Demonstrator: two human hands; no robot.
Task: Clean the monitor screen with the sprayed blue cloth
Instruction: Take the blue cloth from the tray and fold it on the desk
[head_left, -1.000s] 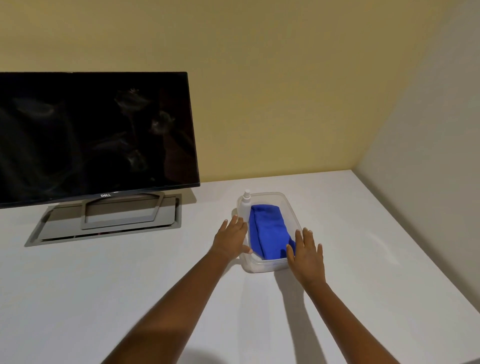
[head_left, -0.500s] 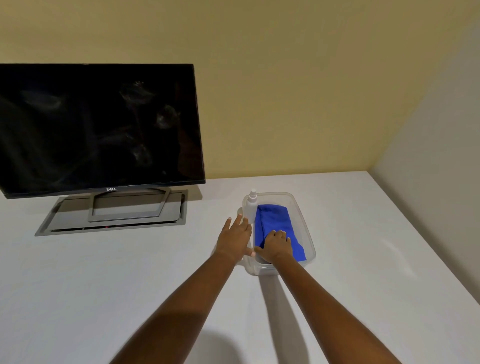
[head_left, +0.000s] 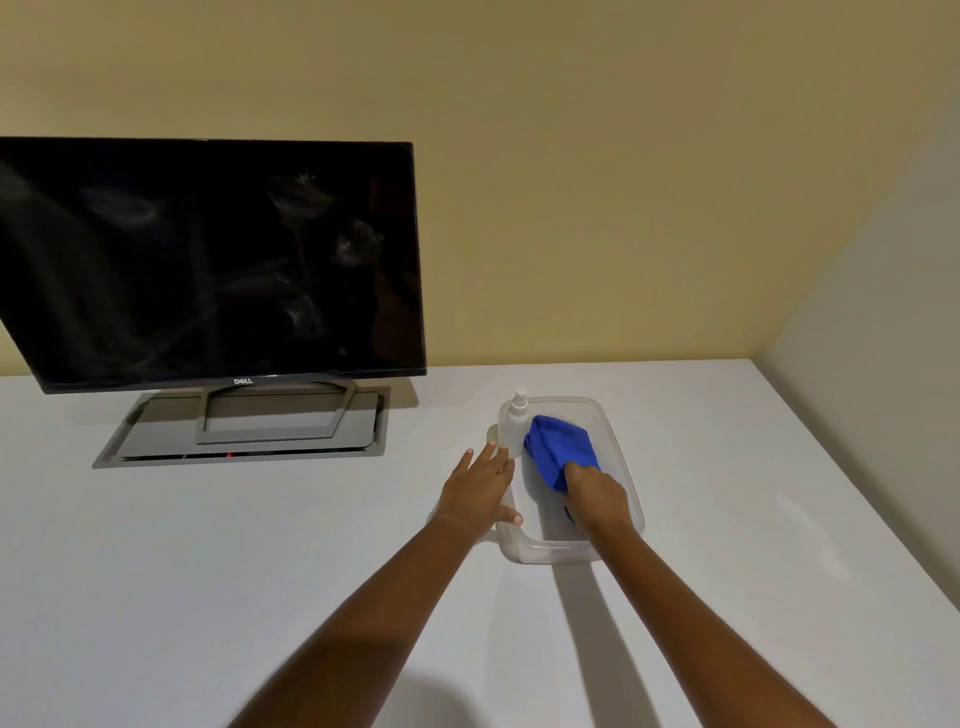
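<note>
R hand (head_left: 597, 499) is gripping the blue cloth (head_left: 558, 449) inside the clear tub (head_left: 553, 552) — cloth is sitting bunched near the tub's middle. L hand (head_left: 480, 488) is resting flat, fingers straight, against the tub's left wall, outside it. Spray bottle (head_left: 517, 421) is standing upright in the tub's far-left corner. Monitor (head_left: 208, 260), screen dark w/ smudges, is sitting well left of the tub & farther back, on the white table (head_left: 208, 571).

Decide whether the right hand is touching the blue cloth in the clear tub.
Touching. The head view shows the right hand inside the clear tub, its fingers curled round the near end of the blue cloth.
</note>
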